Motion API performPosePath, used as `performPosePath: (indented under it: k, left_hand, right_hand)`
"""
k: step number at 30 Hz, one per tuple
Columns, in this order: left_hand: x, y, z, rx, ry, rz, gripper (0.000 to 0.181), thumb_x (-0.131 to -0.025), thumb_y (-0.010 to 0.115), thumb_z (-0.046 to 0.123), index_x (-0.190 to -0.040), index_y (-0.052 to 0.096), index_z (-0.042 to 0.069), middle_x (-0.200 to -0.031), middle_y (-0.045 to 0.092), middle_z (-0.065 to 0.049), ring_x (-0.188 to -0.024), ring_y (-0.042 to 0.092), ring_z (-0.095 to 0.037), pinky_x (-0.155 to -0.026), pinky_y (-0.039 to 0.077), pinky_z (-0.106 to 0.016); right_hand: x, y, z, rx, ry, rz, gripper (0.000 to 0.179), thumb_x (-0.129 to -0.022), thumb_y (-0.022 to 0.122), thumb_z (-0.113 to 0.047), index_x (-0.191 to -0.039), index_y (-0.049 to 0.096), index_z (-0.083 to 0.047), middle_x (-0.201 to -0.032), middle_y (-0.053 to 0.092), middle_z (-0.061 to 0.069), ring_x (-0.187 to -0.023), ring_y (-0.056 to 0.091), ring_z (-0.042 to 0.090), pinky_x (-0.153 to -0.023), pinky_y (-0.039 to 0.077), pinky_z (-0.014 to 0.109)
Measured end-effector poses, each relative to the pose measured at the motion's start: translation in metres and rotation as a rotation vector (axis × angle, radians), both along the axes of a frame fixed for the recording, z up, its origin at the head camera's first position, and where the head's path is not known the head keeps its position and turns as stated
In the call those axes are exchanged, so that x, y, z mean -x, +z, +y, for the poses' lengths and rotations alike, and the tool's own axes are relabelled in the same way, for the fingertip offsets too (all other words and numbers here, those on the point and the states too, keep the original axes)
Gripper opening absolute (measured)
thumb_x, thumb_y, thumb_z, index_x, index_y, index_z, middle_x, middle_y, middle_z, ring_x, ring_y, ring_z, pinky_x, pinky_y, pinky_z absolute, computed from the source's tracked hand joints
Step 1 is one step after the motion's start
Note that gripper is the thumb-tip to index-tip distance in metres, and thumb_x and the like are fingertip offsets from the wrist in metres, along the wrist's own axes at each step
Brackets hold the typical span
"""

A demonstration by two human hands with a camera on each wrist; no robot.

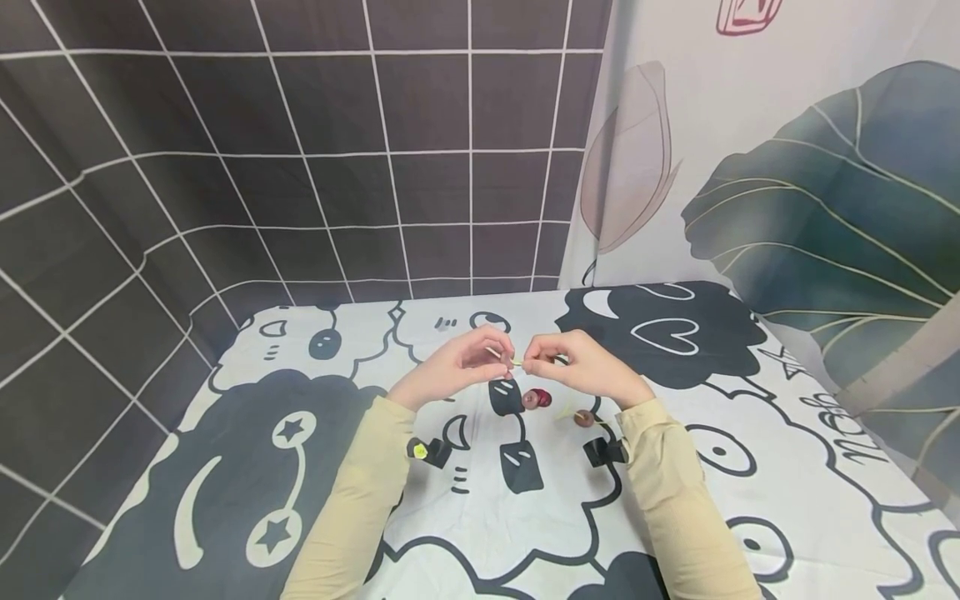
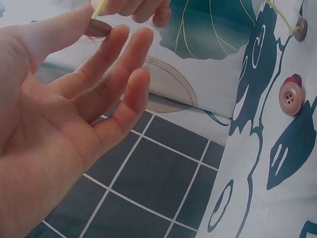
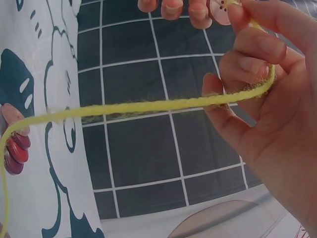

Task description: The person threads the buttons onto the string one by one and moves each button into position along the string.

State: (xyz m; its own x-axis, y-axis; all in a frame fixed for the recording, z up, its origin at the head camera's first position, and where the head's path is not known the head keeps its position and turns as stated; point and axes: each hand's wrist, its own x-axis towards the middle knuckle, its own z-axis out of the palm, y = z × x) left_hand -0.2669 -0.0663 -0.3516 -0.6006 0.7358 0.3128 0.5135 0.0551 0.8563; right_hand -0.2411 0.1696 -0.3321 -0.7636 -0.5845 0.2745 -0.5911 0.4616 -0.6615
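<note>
Raised over the table, the left hand [image 1: 459,364] pinches a pinkish-brown button [image 2: 100,28] by its edge between thumb and index finger. In the right wrist view, the face of this button [image 3: 219,12] shows small holes. Facing it, the right hand [image 1: 583,367] pinches yellow yarn [image 3: 163,105] close to the button's holes; whether the yarn passes through them I cannot tell. From the right hand the yarn runs down towards the table. A brown button [image 1: 583,418] lies there with yellow yarn at it. Beside it rests a small stack of pink and red buttons [image 1: 537,399].
A white cloth with black cartoon drawings [image 1: 480,533] covers the table. Behind it hangs a dark grid-patterned backdrop [image 1: 427,192], with a leaf-print curtain [image 1: 840,200] to the right. Small black items [image 1: 603,452] show beside both forearms, one bearing a yellow spot [image 1: 419,451].
</note>
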Motion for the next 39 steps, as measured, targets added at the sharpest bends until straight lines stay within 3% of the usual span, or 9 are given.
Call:
performPosePath:
  k: [6,18,27,39]
  left_hand:
    - [0.0003,0.0003,0.0007,0.012,0.013,-0.03,0.022,-0.093,0.057,-0.002,-0.115,0.051,-0.001,-0.114,0.056,-0.02,-0.098,0.063,-0.01,-0.091,0.053,-0.031]
    - [0.0006,0.0005,0.0005,0.029,0.025,-0.015,0.019,-0.094,0.059,0.002,-0.112,0.056,0.001,-0.11,0.059,-0.015,-0.099,0.063,-0.015,-0.094,0.052,-0.031]
    - [-0.0008,0.0035,0.0008,0.105,0.139,0.053,0.014,-0.091,0.065,0.011,-0.105,0.065,0.008,-0.098,0.067,-0.008,-0.09,0.062,-0.011,-0.087,0.051,-0.028]
    - [-0.0051,0.0096,0.0014,0.147,0.142,0.144,0.019,-0.088,0.069,0.013,-0.106,0.066,0.013,-0.094,0.069,-0.002,-0.087,0.062,-0.009,-0.084,0.051,-0.027]
  right_hand:
    - [0.0009,-0.0003,-0.0001,-0.002,0.023,0.002,0.007,-0.09,0.063,-0.009,-0.086,0.067,-0.013,-0.065,0.058,-0.012,-0.069,0.053,0.003,-0.071,0.044,0.024]
    - [0.0012,0.0,0.0002,0.001,0.036,0.013,0.008,-0.091,0.063,-0.009,-0.086,0.067,-0.013,-0.066,0.058,-0.012,-0.069,0.053,0.004,-0.071,0.045,0.028]
    - [0.0013,-0.0004,-0.0009,-0.015,0.017,0.028,0.008,-0.091,0.063,-0.01,-0.085,0.066,-0.015,-0.065,0.057,-0.013,-0.069,0.051,0.003,-0.07,0.044,0.027]
    - [0.0025,0.0007,-0.0027,-0.029,0.017,0.013,0.011,-0.093,0.061,-0.014,-0.084,0.066,-0.013,-0.066,0.056,-0.012,-0.067,0.05,0.005,-0.065,0.042,0.025]
